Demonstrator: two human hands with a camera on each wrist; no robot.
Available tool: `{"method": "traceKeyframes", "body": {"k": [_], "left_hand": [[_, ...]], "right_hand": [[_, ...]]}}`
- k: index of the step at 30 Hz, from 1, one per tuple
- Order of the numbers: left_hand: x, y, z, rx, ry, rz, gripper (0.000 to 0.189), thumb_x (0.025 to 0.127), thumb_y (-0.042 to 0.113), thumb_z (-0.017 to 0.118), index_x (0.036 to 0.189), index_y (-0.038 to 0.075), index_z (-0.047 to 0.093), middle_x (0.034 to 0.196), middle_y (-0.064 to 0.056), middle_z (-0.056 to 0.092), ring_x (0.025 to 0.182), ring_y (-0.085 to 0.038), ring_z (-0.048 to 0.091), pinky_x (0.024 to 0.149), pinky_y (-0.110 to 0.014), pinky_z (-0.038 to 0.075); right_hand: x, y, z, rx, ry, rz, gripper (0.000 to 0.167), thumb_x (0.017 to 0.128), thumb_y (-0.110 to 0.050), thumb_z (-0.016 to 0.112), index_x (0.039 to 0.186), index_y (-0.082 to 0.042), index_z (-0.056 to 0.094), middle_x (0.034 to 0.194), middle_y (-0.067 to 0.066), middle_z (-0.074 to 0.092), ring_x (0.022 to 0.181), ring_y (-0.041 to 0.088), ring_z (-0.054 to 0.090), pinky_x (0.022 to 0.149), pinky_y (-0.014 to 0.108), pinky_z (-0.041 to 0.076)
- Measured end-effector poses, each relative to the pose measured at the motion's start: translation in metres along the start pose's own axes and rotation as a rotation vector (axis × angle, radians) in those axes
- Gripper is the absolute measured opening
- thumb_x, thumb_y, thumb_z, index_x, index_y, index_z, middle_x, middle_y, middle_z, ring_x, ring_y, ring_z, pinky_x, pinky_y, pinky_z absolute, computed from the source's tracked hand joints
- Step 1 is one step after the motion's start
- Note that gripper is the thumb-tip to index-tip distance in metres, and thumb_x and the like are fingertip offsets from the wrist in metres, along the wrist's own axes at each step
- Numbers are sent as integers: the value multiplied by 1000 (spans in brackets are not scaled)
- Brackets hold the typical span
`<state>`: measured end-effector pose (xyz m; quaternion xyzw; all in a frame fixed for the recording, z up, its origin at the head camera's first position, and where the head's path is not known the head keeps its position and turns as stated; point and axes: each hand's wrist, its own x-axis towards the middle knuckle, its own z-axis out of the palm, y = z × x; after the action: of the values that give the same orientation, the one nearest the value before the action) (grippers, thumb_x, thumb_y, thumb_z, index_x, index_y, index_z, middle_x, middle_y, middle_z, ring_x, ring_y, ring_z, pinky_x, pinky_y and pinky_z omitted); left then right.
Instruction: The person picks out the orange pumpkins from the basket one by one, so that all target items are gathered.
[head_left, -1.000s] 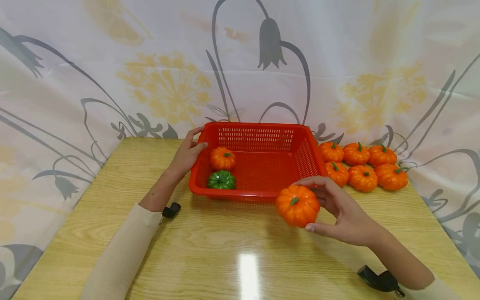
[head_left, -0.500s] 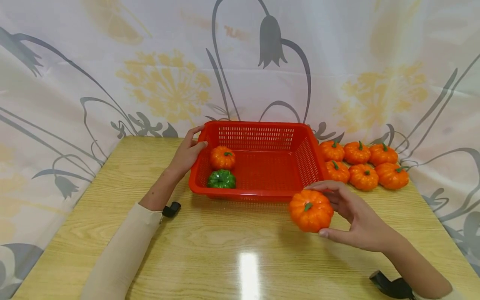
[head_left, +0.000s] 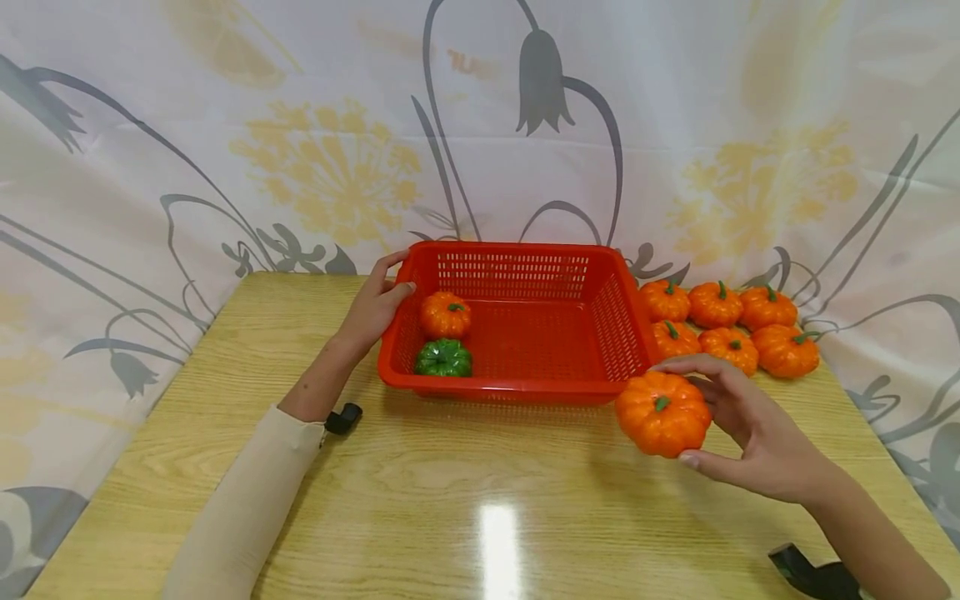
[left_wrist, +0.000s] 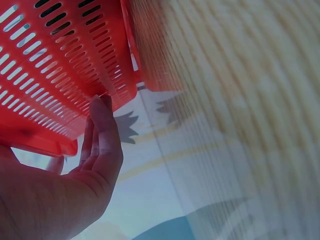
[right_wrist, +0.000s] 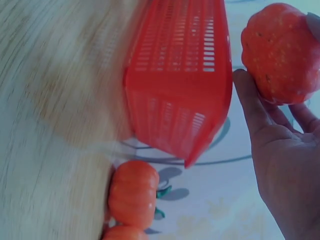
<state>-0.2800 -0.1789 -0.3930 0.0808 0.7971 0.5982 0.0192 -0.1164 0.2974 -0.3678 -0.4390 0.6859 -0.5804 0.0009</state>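
A red plastic basket (head_left: pixel 525 387) with slotted walls stands on the table; in the left wrist view its slotted side wall (left_wrist: pixel 65 65) fills the upper left. My left hand (head_left: pixel 372 310) grips the rim at its left end, thumb on top and fingers outside. Within the basket, an orange pumpkin (head_left: pixel 445 317) and a green pumpkin (head_left: pixel 443 358) sit along the left wall. Off the basket's front right corner, my right hand (head_left: pixel 757 429) holds another orange pumpkin (head_left: pixel 663 414) above the table between thumb and fingers; the right wrist view also shows this held pumpkin (right_wrist: pixel 282 55).
Several orange pumpkins (head_left: pixel 716 306) stand in two rows to the right of the basket, close to its wall. Behind the wooden table (head_left: pixel 420 508) hangs a flower-patterned cloth (head_left: pixel 480 150). Black straps with camera mounts (head_left: pixel 343 419) are on the wrists.
My right hand has moved to the right with the orange pumpkin, away from the middle of the basket's front edge. The left hand and the basket have stayed in place.
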Motion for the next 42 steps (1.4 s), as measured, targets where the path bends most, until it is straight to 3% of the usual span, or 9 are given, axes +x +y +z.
{"method": "traceKeyframes", "body": {"k": [8,18,28,32,38,42], "left_hand": [[0,1,0,3,-1,-2,59,111,22,49,167,23,32,133,-31,57,111,-45,68,77,-29,64],[-2,1,1,4,-2,-13,59,110,22,49,167,22,32,133,-31,57,110,-46,69,82,-40,65],[-1,1,1,1,7,-10,59,110,22,50,166,22,33,132,-31,58,110,-45,69,78,-33,65],[-1,1,1,3,2,-10,59,110,22,50,167,22,32,132,-31,58,109,-46,69,80,-36,65],[-1,1,1,-1,-2,-15,59,111,23,49,167,23,32,131,-31,58,109,-45,70,79,-36,65],[-1,1,1,-2,-3,-13,59,111,24,49,167,24,31,132,-31,58,108,-45,70,79,-35,65]], "right_hand": [[-11,2,-17,19,28,-17,90,66,34,74,144,29,29,153,29,43,138,26,54,108,26,51],[-25,11,-42,41,41,49,86,68,39,65,144,28,27,154,24,43,132,25,60,103,26,55],[-32,21,-58,31,80,96,83,69,42,59,144,26,28,153,20,44,126,22,62,100,24,56],[-36,25,-60,-58,99,195,82,74,40,61,147,19,30,152,13,44,120,16,64,98,20,56],[-38,32,-54,-313,122,355,76,79,25,77,144,6,41,145,4,48,127,1,60,99,12,50],[-36,38,-49,-426,108,386,73,79,15,85,140,1,49,137,0,53,125,-4,58,102,8,46]]}}
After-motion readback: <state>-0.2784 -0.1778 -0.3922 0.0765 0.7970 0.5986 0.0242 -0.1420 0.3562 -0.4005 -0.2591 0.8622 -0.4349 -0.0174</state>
